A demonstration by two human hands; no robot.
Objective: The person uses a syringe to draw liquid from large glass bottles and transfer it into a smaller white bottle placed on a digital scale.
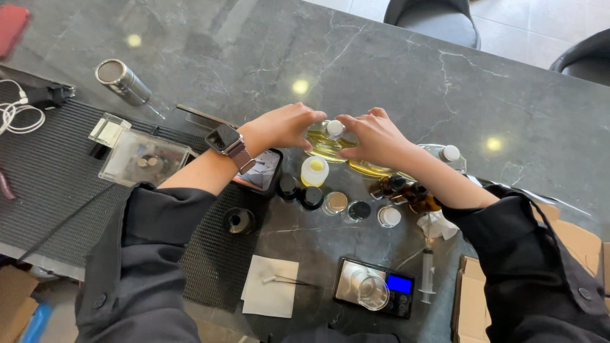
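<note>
Fingers [309, 121] of the left hand [284, 126] and right hand [375, 136] are closed around a glass bottle [324, 141] of yellow liquid, held just above the tabletop [394, 70]. Being smooth, rigid and breakable, it is best gripped at its sides, below the cap [334, 128].
</note>
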